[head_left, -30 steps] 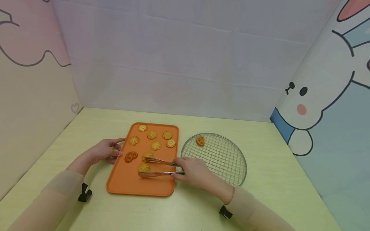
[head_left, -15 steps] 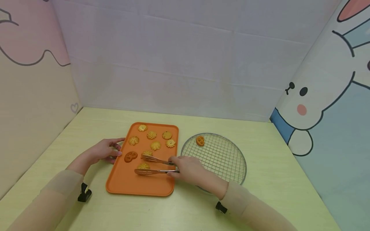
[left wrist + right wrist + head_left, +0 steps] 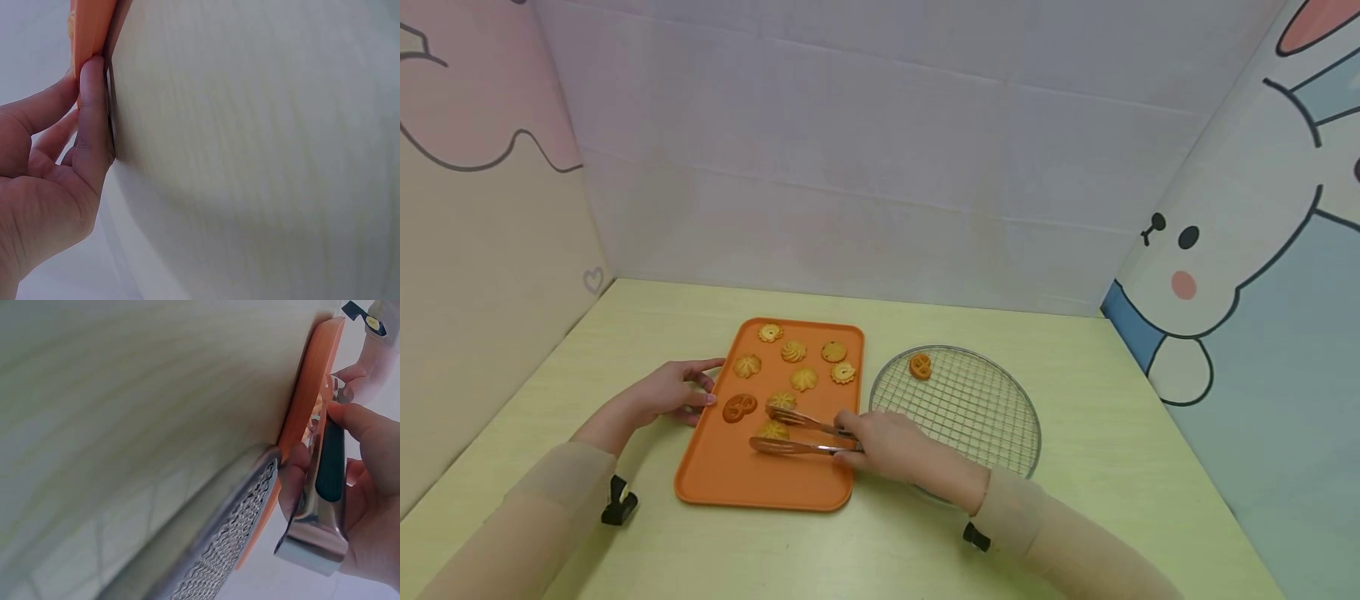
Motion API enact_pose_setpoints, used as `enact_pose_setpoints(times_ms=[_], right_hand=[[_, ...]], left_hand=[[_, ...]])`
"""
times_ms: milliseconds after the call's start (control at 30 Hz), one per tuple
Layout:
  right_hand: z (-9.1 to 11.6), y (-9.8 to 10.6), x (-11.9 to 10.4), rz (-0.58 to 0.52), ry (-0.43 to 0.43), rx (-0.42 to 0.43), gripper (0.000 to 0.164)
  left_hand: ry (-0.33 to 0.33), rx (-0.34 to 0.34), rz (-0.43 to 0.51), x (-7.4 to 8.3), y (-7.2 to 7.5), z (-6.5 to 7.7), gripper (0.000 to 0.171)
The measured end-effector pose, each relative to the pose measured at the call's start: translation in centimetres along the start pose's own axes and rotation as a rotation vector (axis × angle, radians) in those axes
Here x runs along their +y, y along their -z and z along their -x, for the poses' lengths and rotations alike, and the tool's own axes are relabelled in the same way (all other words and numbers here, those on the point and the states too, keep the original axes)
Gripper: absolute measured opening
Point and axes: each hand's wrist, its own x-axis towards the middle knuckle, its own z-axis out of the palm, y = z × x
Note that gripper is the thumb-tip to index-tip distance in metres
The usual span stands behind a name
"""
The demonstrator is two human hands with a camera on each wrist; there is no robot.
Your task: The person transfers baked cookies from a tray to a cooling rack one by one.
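Note:
My right hand holds a pair of metal tongs, reaching left over the orange tray. The tongs' arms are spread, one on each side of a round golden cookie. The far arm overlaps another cookie. In the right wrist view, the tongs' dark green grip lies between thumb and fingers. My left hand touches the tray's left rim with thumb and index finger; the left wrist view shows the thumb against the tray's outer side.
Several other cookies lie on the tray, among them a brown pretzel-shaped one. To the right stands a round wire rack bearing one pretzel-shaped cookie. My right forearm crosses the rack's near edge. Walls enclose the table.
My right hand has moved a little left and the tongs reach slightly farther over the tray, with their arms still apart. The left hand and the cookies have stayed in place.

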Motion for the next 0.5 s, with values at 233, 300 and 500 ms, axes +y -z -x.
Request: enact_pose_setpoints(times_ms=[233, 300, 500], right_hand=[[0.11, -0.05, 0.18, -0.002, 0.04, 0.015, 0.029], [0.11, -0.11, 0.26, 0.0, 0.048, 0.022, 0.029], [0.2, -0.21, 0.43, 0.009, 0.069, 0.042, 0.027]], left_hand=[[0.0, 0.004, -0.003, -0.02, -0.02, -0.02, 0.074], [0.0, 0.005, -0.004, -0.05, -0.01, -0.04, 0.074], [0.005, 0.006, -0.003, -0.11, 0.02, -0.08, 0.074]])
